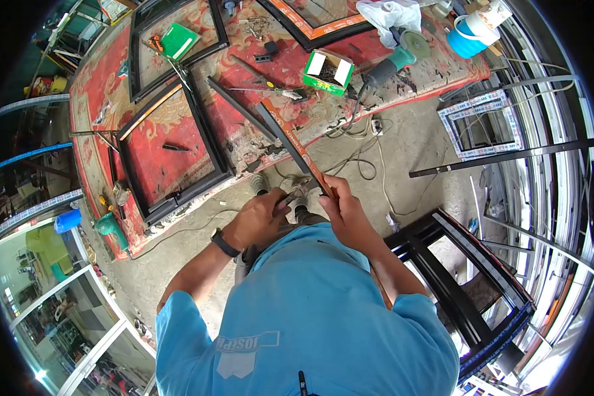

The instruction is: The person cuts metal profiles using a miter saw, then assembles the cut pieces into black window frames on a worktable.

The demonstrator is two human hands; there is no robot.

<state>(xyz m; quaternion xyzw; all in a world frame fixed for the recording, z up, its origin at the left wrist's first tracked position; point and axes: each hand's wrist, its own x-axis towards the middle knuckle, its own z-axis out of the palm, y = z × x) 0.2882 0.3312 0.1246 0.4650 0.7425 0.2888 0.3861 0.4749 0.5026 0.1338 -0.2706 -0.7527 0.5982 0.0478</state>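
A long black frame profile with orange protective film is gripped near its lower end by my right hand. It slants up and leftward, its far end overlapping the table edge in this view. My left hand, with a dark watch at the wrist, is closed around a small metal tool whose tip is right at the profile beside my right fingers. I cannot tell the tool's kind. Both hands are in front of my body, over the floor.
The red-covered table bears black window frames, a green box of screws, an angle grinder and loose profiles. Cables run over the floor. A black frame stands at the right, near stacked profiles.
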